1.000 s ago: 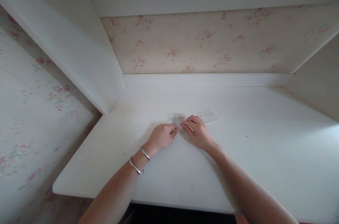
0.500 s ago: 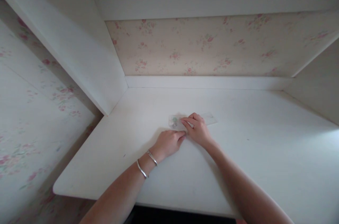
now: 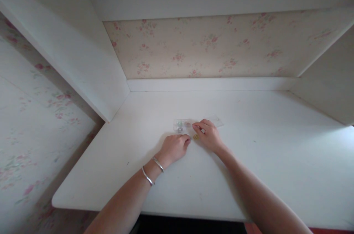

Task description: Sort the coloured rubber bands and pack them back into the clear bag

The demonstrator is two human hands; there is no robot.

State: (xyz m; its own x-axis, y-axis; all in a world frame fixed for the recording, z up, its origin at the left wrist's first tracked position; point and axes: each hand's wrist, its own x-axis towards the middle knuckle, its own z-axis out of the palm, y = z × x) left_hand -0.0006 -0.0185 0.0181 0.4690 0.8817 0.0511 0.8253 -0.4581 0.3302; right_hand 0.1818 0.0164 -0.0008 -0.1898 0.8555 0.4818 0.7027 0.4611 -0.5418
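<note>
Mid-sorting: left hand loosely curled, knuckles down on white desk, grasping nothing visible; right hand fingertips at clear compartment tray, holding nothing clear; small yellow bead loose between hands, next likely needing fine pinch.

No text, label, brand, number or sign can be read anywhere. The small clear plastic case with coloured round pieces shows no legible marking, and the cream wallpaper with pink flowers bears only its pattern.
</note>
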